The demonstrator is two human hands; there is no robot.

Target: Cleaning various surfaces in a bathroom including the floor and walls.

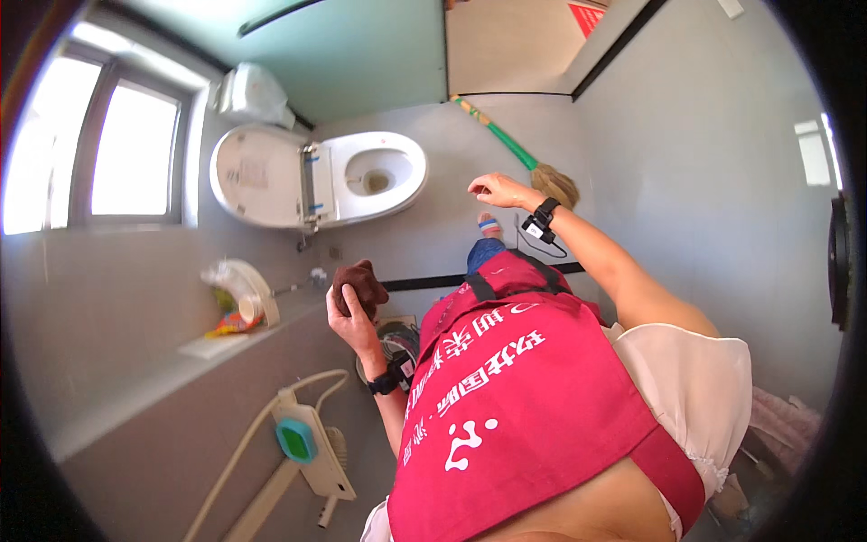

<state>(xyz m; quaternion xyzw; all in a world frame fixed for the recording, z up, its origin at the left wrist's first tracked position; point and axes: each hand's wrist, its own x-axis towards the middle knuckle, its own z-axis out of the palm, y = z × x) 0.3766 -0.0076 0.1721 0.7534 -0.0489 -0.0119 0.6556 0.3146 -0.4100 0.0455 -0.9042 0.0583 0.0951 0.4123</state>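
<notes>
A bunched brown cloth (360,290) is gripped in my left hand (353,325), out to the left of my red apron (528,406). My right hand (500,191) is held out over the floor with its fingers loosely bent and nothing in it. Left of that hand stands a white toilet (376,177) with its lid (257,177) raised and some brownish matter in the bowl. A broom (511,146) with a green handle and straw bristles lies beyond my right hand, its bristle end close to my wrist.
Along the left wall runs a ledge (237,342) with a basket (261,284) and packets. A shower unit (315,447) with a hose is at the lower left. A bin (396,339) stands beside my left wrist. A dark floor strip (427,282) crosses before me; a frosted panel (366,61) stands behind the toilet.
</notes>
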